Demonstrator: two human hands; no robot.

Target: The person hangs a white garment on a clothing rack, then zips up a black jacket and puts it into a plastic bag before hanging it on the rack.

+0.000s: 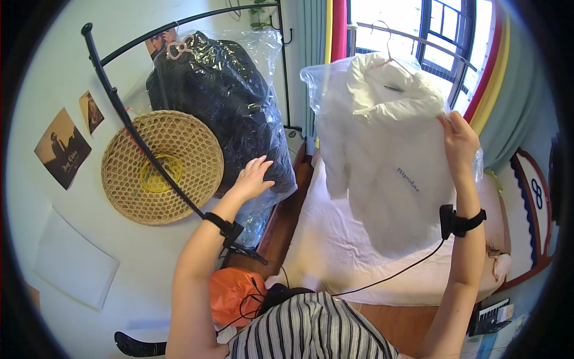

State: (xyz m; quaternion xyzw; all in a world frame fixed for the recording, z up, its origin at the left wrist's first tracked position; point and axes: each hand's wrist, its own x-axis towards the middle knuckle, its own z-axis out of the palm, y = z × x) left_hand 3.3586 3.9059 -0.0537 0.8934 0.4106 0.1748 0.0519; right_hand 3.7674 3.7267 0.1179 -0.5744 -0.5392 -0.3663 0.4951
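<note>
On the wall at far left hang two dark photo prints [63, 148], with a white sheet [75, 258] taped lower down. Just right of them a round woven hat [161, 166] with a yellow ring inside hangs against the wall, crossed by the black bar of a clothes rack [137, 140]. A dark coat [221, 107] in a clear plastic bag hangs from that rack, a brown hanger showing at its top. The left hand [252, 178] lies flat on the lower side of this bag, fingers spread and open, gripping nothing. Below it an orange bag [234, 291] sits on the floor by the bed edge. Right of the green curtain, a white jacket [385, 155] in a clear bag hangs on a hanger from a second rail before the window, over the white bed [335, 251]; small blue lettering marks its front. The right hand [459, 139] pinches the plastic at the jacket's right shoulder, fingers closed on it. Both wrists wear black bands with cables.
</note>
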